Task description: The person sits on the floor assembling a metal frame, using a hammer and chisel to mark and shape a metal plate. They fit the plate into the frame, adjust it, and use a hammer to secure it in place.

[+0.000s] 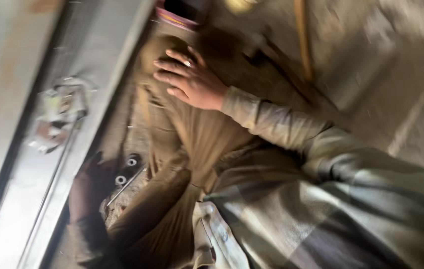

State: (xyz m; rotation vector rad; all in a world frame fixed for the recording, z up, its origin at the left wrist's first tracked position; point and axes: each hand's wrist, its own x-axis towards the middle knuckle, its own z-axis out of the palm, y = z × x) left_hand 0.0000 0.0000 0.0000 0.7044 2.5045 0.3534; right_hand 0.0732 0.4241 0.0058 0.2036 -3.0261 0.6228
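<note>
The picture is blurred by motion. My right hand (192,82) lies flat on my bent knee in brown trousers (192,134), fingers spread, a ring on one finger, holding nothing. Its checked grey-green sleeve (321,174) runs in from the lower right. My left hand (88,188) is dark and smeared at the lower left, low over the gritty ground. Just beside it lie two small metal rings (126,170) and a thin metal pin (126,185). Whether its fingers hold anything I cannot tell.
A long grey metal frame (97,65) runs diagonally along the left, with a thin rod (53,182) lying on it and a crumpled scrap (57,114). A wooden stick (302,40) and a pink-rimmed object (177,17) lie on the dusty floor above.
</note>
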